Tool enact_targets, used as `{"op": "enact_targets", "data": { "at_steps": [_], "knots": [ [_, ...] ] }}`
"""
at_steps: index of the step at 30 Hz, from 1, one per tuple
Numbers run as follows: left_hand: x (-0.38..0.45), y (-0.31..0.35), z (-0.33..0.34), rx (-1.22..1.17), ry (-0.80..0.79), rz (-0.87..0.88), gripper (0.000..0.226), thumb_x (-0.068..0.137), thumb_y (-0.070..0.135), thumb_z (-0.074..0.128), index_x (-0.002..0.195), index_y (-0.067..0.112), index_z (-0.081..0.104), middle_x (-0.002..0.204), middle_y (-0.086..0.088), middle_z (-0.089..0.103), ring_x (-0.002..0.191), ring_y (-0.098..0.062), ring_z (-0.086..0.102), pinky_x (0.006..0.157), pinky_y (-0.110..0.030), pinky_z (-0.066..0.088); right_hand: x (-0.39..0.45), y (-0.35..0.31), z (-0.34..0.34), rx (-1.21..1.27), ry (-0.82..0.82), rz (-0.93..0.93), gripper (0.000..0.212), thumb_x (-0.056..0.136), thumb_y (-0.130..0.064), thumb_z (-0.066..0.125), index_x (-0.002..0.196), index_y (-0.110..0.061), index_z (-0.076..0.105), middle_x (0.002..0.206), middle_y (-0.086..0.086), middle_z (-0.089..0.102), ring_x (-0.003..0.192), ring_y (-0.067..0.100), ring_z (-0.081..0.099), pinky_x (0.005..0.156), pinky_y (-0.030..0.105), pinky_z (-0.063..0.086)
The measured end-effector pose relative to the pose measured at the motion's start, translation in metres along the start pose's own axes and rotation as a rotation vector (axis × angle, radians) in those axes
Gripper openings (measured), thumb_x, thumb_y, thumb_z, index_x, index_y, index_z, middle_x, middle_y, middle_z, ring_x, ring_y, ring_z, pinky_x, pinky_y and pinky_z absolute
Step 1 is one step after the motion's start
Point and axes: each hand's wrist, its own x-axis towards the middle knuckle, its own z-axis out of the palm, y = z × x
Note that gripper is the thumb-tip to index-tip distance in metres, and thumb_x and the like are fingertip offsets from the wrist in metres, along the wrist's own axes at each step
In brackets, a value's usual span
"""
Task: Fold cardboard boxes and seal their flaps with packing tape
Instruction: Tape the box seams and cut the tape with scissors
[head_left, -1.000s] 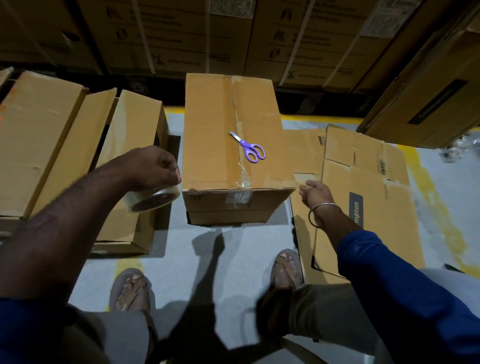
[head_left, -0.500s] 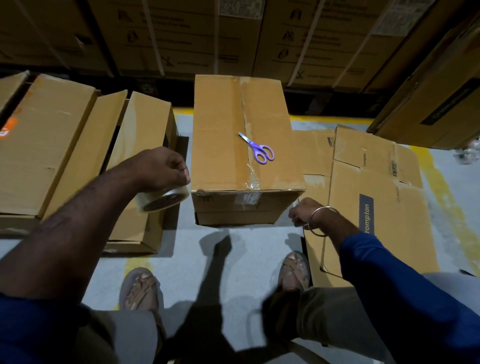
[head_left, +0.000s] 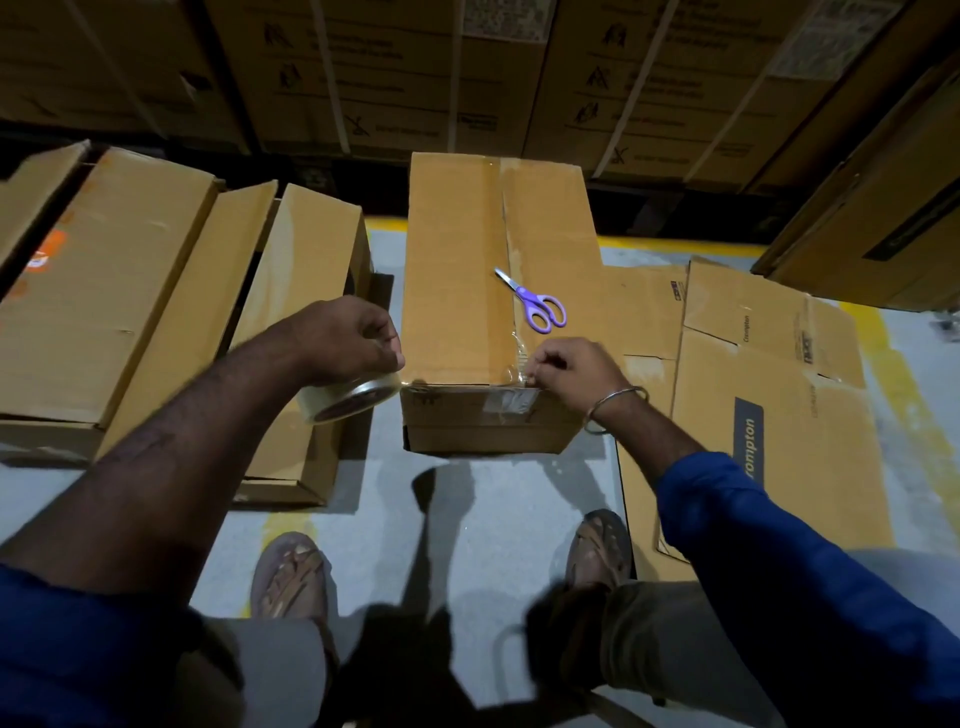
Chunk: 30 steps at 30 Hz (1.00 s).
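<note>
A long closed cardboard box (head_left: 457, 280) lies on the floor straight ahead, its top seam covered with clear tape. Purple scissors (head_left: 537, 304) rest on its top, right of the seam. My left hand (head_left: 345, 340) grips a roll of clear packing tape (head_left: 353, 397) just left of the box's near corner. My right hand (head_left: 571, 371) is at the near top edge of the box, fingers pinched on the tape end at the seam. A metal bangle sits on that wrist.
Flattened cardboard boxes (head_left: 769, 395) lie on the floor to the right. Folded boxes (head_left: 104, 291) stand side by side on the left. Stacked cartons (head_left: 415, 73) form a wall behind. My two sandalled feet (head_left: 288, 582) are on the grey floor below.
My right hand rose from the floor beside the flattened cardboard to the box's near top edge and pinched the tape. My left hand with the roll moved closer to the box corner.
</note>
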Motion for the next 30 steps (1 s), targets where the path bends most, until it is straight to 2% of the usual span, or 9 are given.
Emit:
{"op": "enact_targets", "data": {
  "at_steps": [5,10,13,17,19,21,25,27,30],
  "knots": [
    [0.002,-0.001,-0.002,0.009,0.002,0.017,0.006,0.092,0.032,0.074,0.091,0.025,0.072,0.1,0.006,0.067,0.094,-0.018,0.061,0.079,-0.036,0.048,-0.005,0.005,0.043,-0.189,-0.247,-0.062,0.023,0.094,-0.009,0.062,0.109,-0.012,0.08,0.11,0.005,0.078,0.103,0.02,0.069,0.086,0.024,0.047],
    [0.003,0.0,-0.001,0.009,-0.015,0.019,0.006,0.094,0.03,0.072,0.093,0.024,0.071,0.099,0.006,0.065,0.09,-0.013,0.058,0.075,-0.033,0.044,-0.007,0.03,0.081,-0.14,-0.343,0.105,0.043,0.096,-0.004,0.06,0.139,-0.01,0.06,0.138,0.011,0.064,0.13,0.026,0.058,0.109,0.033,0.045],
    [0.002,0.0,0.0,0.009,-0.005,0.02,0.006,0.095,0.029,0.071,0.094,0.023,0.071,0.098,0.009,0.063,0.088,-0.006,0.054,0.068,-0.029,0.039,-0.004,0.045,0.097,-0.135,-0.363,0.188,0.049,0.094,-0.01,0.066,0.142,-0.014,0.057,0.143,0.011,0.059,0.132,0.028,0.054,0.109,0.032,0.043],
    [0.0,-0.003,0.001,-0.004,-0.026,0.037,0.004,0.096,0.028,0.069,0.094,0.025,0.071,0.101,0.008,0.065,0.092,-0.007,0.055,0.069,-0.029,0.039,-0.003,0.061,0.103,-0.031,-0.286,0.272,0.042,0.092,-0.008,0.068,0.132,-0.018,0.066,0.134,0.009,0.063,0.121,0.026,0.06,0.098,0.032,0.049],
    [0.0,-0.003,0.001,0.0,-0.031,0.042,0.004,0.097,0.027,0.069,0.095,0.024,0.071,0.101,0.008,0.064,0.09,-0.006,0.054,0.069,-0.03,0.039,-0.005,0.061,0.098,0.019,-0.267,0.329,0.027,0.093,-0.005,0.065,0.117,-0.016,0.071,0.119,0.009,0.067,0.11,0.026,0.064,0.086,0.03,0.052],
    [-0.001,-0.003,0.001,-0.001,-0.033,0.04,0.004,0.097,0.027,0.068,0.096,0.023,0.07,0.1,0.009,0.063,0.088,-0.004,0.053,0.067,-0.029,0.039,-0.006,0.054,0.085,0.014,-0.336,0.369,0.011,0.094,-0.008,0.063,0.093,-0.014,0.072,0.102,0.011,0.072,0.094,0.026,0.068,0.073,0.03,0.053],
    [-0.002,-0.001,0.001,-0.004,-0.031,0.036,0.004,0.098,0.027,0.068,0.096,0.024,0.069,0.101,0.01,0.06,0.094,-0.013,0.055,0.071,-0.032,0.04,-0.002,0.015,0.043,-0.021,-0.542,0.32,0.027,0.094,-0.013,0.063,0.069,-0.005,0.069,0.066,0.014,0.068,0.056,0.022,0.06,0.055,0.028,0.047],
    [-0.002,0.0,0.002,0.009,-0.039,0.037,0.004,0.098,0.028,0.068,0.096,0.024,0.069,0.106,0.006,0.063,0.101,-0.018,0.056,0.078,-0.034,0.041,0.005,-0.006,0.018,0.048,-0.487,0.253,0.027,0.095,-0.009,0.061,0.069,-0.006,0.067,0.061,0.008,0.061,0.051,0.017,0.053,0.052,0.025,0.044],
    [-0.002,0.0,0.005,0.027,-0.038,0.04,0.004,0.098,0.029,0.069,0.095,0.026,0.068,0.119,0.004,0.061,0.113,-0.021,0.055,0.086,-0.038,0.044,0.022,-0.022,-0.005,0.023,-0.156,0.083,0.024,0.093,-0.012,0.061,0.07,-0.014,0.066,0.074,0.005,0.069,0.067,0.019,0.063,0.066,0.033,0.052]
  ]
}}
